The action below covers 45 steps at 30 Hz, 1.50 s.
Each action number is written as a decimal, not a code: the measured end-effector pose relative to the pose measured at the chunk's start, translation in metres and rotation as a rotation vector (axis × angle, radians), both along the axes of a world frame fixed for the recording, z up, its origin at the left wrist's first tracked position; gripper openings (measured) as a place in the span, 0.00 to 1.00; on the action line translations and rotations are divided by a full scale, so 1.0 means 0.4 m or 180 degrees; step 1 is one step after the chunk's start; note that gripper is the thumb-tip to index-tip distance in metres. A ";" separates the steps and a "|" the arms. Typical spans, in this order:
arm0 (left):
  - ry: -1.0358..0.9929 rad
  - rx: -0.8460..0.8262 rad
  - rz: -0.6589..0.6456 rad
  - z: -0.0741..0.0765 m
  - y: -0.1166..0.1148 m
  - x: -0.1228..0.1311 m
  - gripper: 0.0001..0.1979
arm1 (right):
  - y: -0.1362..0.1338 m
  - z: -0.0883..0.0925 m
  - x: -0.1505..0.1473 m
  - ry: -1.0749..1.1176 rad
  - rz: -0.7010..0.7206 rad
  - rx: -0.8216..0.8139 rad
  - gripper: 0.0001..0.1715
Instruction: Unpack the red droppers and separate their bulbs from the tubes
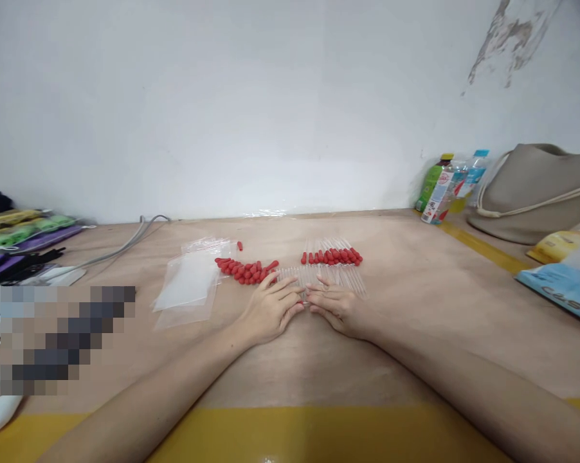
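My left hand (275,308) and my right hand (341,310) meet at the middle of the table, fingertips close together. Pinched in the left fingers is a red rubber dropper bulb (300,302), mostly covered by them. The right fingers close on a thin clear dropper tube, largely hidden, its end at the red bulb; whether it sits inside cannot be told. Just beyond the hands lies a row of clear glass tubes (355,278). Loose red bulbs (246,272) are heaped to the left. Behind the tubes rest several droppers with red bulbs (335,256) fitted.
Clear plastic bags (184,283) lie left of the bulbs, near a single red bulb (240,245). Bottles (439,190) and a grey bag (535,190) stand at the back right. A blue packet (557,289) lies right. Cables (121,247) and colourful packs (34,231) occupy the left.
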<state>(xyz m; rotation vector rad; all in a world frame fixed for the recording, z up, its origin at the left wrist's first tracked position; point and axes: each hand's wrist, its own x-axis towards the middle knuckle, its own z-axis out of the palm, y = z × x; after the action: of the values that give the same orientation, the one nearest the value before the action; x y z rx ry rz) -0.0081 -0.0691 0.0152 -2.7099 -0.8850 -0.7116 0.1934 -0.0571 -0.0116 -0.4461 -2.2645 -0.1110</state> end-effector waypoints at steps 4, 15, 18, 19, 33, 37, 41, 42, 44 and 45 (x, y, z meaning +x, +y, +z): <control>0.0073 -0.0078 0.0071 0.006 0.002 -0.034 0.12 | 0.002 -0.002 0.031 0.0022 0.0036 -0.0007 0.13; -0.1045 0.0162 0.0736 0.044 0.052 -0.109 0.11 | 0.024 0.029 0.071 0.0275 -0.1950 -0.0086 0.14; -0.1054 -0.0109 0.1242 0.085 0.104 -0.134 0.13 | 0.028 0.031 0.057 0.0256 -0.2078 -0.0349 0.14; -0.0943 -0.0221 0.1448 0.102 0.123 -0.146 0.13 | 0.030 0.032 0.054 0.0284 -0.2090 -0.0407 0.12; 0.0343 -0.1772 0.2525 0.173 0.265 -0.200 0.13 | 0.032 0.016 0.036 0.0001 -0.1962 -0.0162 0.11; 0.0359 -0.1613 0.2562 0.171 0.278 -0.198 0.16 | 0.026 0.021 0.036 -0.0068 -0.1918 -0.0273 0.16; 0.0304 -0.1425 0.2480 0.162 0.290 -0.161 0.16 | 0.020 0.027 0.040 0.0016 -0.1932 -0.0340 0.19; 0.0299 -0.1394 0.2418 0.158 0.291 -0.143 0.16 | 0.019 0.028 0.044 0.0067 -0.1972 -0.0353 0.19; 0.0296 -0.1357 0.2286 0.146 0.290 -0.098 0.15 | 0.020 0.028 0.054 0.0182 -0.2097 -0.0373 0.16; 0.0294 -0.1346 0.2226 0.140 0.289 -0.072 0.15 | 0.021 0.027 0.061 0.0239 -0.2177 -0.0388 0.15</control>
<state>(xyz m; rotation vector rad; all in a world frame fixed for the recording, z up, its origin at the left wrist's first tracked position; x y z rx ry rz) -0.0370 0.0464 0.0712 -2.4219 -1.9842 -0.2624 0.2179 -0.0486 -0.0006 -1.2527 -1.9626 -0.2965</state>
